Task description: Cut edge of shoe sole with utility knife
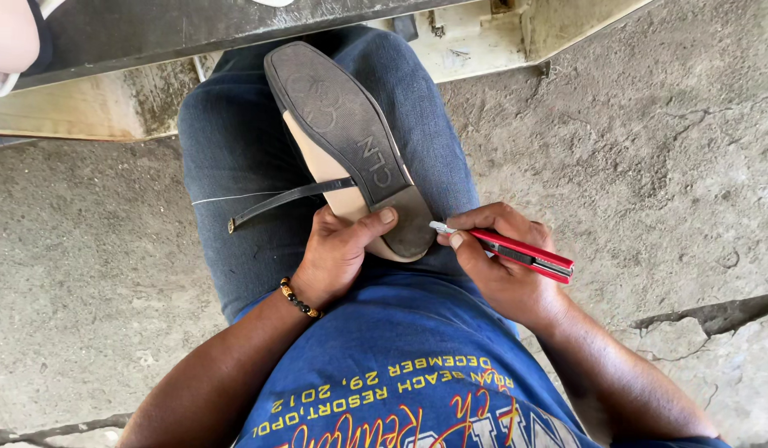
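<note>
The left hand (pixel 334 253) curls closed around the heel end of a beige, dark-soled flat shoe (pixel 351 145) lying on the denim lap. The right hand (pixel 500 265) pinches a red utility knife (pixel 517 251), its blade tip touching the sole's edge; a thin black strap (pixel 289 199) dangles beside the left fingers (pixel 371 224).

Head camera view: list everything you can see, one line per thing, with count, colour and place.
Shoe: one, dark grey sole facing up, beige upper, resting on the lap.
Strap: one, dark, sticking out from the shoe's side toward the left of the picture.
Utility knife: one, red with a metal blade tip, at the shoe's heel end.
Concrete floor: grey, cracked, all around.
Metal frame: dark, worn, along the top edge.
Bead bracelet: one, black and amber, on the left wrist.
Jeans: blue-grey, under the shoe.
Shirt: blue, printed, bottom centre.
Left hand: grips the shoe's heel end.
Right hand: holds the knife.
</note>
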